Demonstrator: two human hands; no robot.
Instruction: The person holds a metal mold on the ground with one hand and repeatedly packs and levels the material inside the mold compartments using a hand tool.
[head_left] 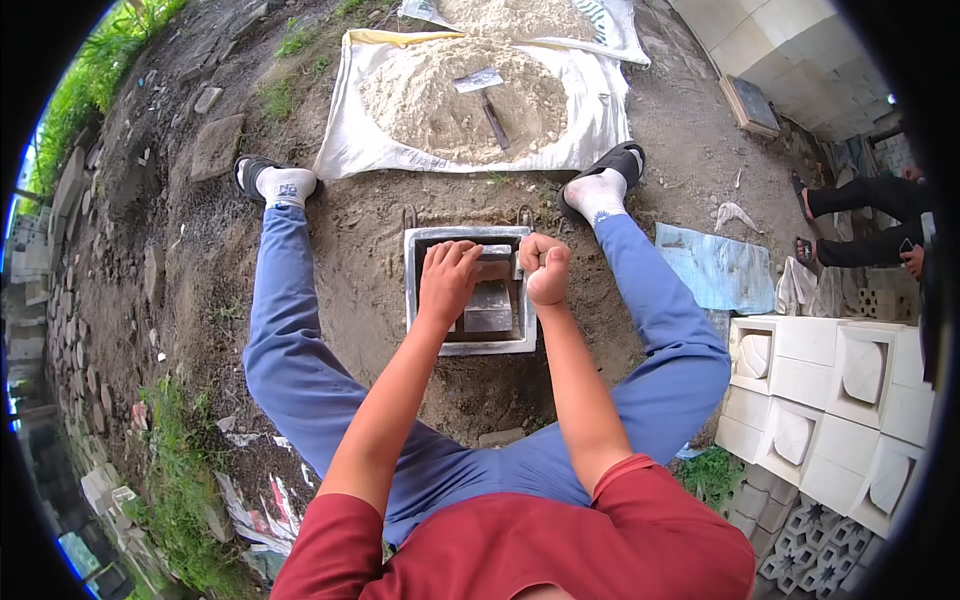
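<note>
A square grey metal mould [472, 348] sits on the dirt between my legs, with metal-looking inner pieces [490, 310] inside. My left hand [447, 283] lies over the mould's left inner side, its fingers stretched forward and nothing visible in it. At the right rim, my right hand [546, 268] is closed in a fist; whether it grips part of the mould is hidden. Beyond the mould, a trowel [495, 122] with a dark handle rests on a pale sandy heap [420, 100].
The heap lies on a white sack sheet [350, 130], with another filled sheet [610, 30] behind. A blue sheet [712, 268] lies to the right, near stacked pale hollow blocks [805, 350]. Another person's dark-trousered legs [870, 205] are at far right. Stones and grass line the left.
</note>
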